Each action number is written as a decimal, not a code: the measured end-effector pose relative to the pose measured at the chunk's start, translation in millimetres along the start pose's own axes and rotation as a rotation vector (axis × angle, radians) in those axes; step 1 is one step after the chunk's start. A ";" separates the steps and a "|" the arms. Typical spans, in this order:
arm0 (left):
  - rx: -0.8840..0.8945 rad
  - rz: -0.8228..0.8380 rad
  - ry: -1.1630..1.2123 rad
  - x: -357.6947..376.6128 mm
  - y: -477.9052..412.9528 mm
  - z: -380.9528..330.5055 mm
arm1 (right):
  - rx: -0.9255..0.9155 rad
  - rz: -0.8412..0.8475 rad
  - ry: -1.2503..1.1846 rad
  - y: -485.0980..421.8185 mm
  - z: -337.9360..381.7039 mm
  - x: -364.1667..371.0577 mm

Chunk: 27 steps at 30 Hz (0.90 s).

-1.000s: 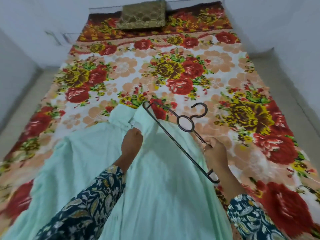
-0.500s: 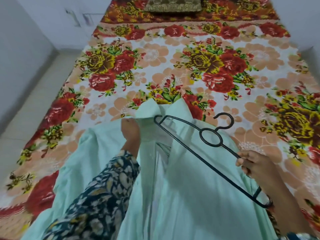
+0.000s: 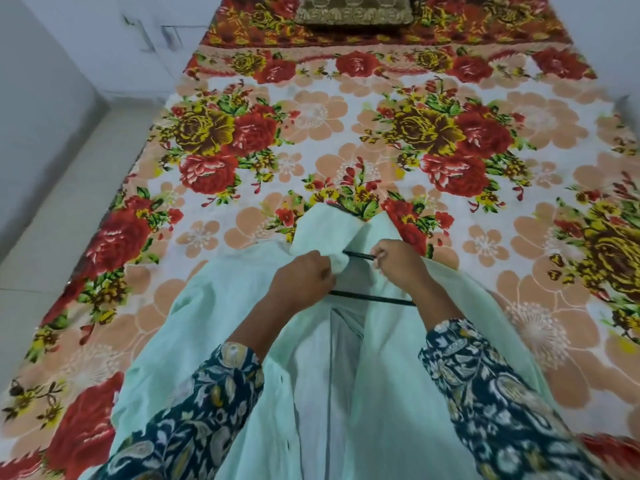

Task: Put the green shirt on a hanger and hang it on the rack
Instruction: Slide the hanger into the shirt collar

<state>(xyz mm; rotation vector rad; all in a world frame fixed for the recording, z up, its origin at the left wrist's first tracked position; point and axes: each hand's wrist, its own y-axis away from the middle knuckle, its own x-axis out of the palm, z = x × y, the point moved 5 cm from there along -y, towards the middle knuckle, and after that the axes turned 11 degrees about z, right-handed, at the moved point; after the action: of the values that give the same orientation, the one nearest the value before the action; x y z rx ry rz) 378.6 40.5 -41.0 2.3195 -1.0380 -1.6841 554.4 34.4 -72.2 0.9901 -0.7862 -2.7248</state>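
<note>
Pinched collar (image 3: 325, 230) of shirt (image 3: 214, 341) with left hand (image 3: 300, 280), gripped hanger (image 3: 372, 299) with right hand (image 3: 403, 266); likely needed collar held wide and hanger end slid fully inside.

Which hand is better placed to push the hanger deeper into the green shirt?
Right. The right hand grips the hanger bar beside the collar, while the left hand holds the green shirt open.

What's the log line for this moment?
stage: hanger partly inside green shirt | left hand: grips collar | right hand: holds hanger | surface: bed | rack: not in view
</note>
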 end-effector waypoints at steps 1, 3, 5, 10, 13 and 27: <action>0.000 -0.024 -0.162 0.0 -0.2 -3.9 | 0.013 -0.036 0.049 -1.3 -0.5 -0.9; 0.105 -0.206 -0.296 -3.3 -7.1 -20.9 | 0.025 -0.103 0.127 -5.3 -3.6 0.3; 0.208 -0.256 -0.409 2.0 -21.7 -38.2 | 0.013 -0.154 0.161 -5.3 -5.7 2.6; 0.191 -0.004 -0.655 26.5 -64.2 -43.5 | 0.000 -0.266 0.080 -6.0 -12.6 0.3; 0.226 -0.059 -0.569 23.0 -71.4 -40.2 | 0.115 -0.287 0.160 -14.4 -11.5 -7.6; 0.212 -0.194 -0.001 -32.3 -62.7 -1.5 | -0.007 -0.293 -0.218 22.8 -23.8 19.9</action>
<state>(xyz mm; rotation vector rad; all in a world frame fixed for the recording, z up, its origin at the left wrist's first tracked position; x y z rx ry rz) 404.0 106.3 -42.2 2.6294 -1.0706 -1.7155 553.0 -1.2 -87.0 0.8779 -0.7109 -3.1266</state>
